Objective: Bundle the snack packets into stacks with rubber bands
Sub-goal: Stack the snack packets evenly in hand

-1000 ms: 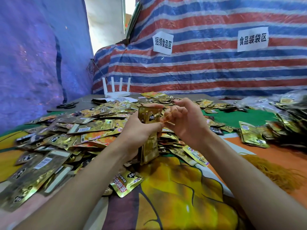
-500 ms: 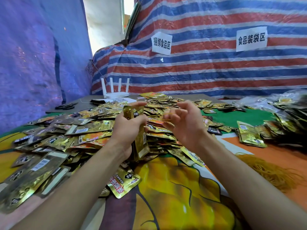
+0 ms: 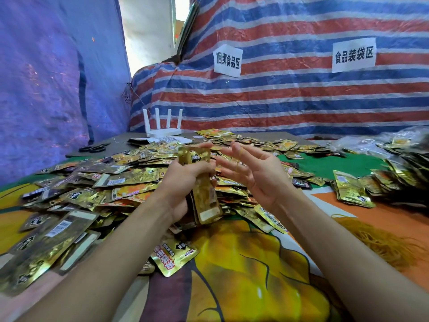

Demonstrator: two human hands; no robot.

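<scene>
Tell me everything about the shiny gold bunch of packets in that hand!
The stack of shiny gold foil snack packets stands nearly upright, lower end nearer the camera. The flat, crinkly packets are pressed together, with dark print near the top and a pale patch at the bottom. The left hand grips its middle, fingers curled round it, holding it above the heap of loose gold packets.

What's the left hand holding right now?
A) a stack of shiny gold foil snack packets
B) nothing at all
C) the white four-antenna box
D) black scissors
A: the left hand grips an upright stack of shiny gold foil snack packets, fingers curled round its middle.
</scene>
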